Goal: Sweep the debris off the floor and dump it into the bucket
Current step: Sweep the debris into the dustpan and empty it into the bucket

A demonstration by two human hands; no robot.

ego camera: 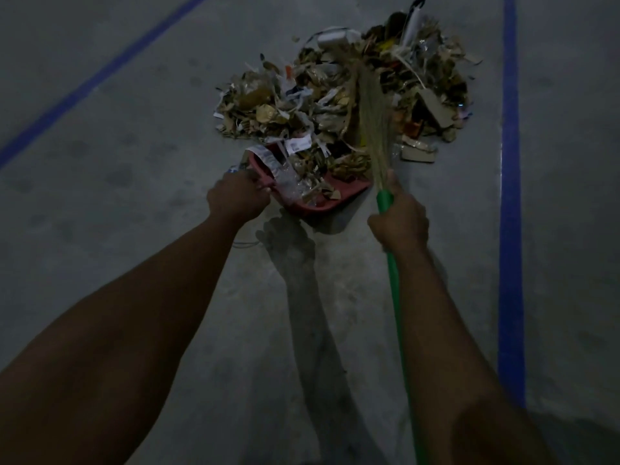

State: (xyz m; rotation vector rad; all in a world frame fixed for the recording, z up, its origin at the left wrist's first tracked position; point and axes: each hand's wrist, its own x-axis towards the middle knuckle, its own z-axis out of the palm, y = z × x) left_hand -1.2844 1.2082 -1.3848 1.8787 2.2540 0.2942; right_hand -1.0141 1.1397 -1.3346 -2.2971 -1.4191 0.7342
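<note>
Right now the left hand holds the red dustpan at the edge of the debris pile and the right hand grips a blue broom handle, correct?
No: the head view shows the broom handle is green, not blue. The left hand holds the red dustpan at the edge of the debris pile, and the right hand grips it.

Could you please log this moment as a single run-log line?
left hand: holds red dustpan | right hand: grips green broom handle | bristles: in debris pile | dustpan: part-filled | bucket: not in view
</note>
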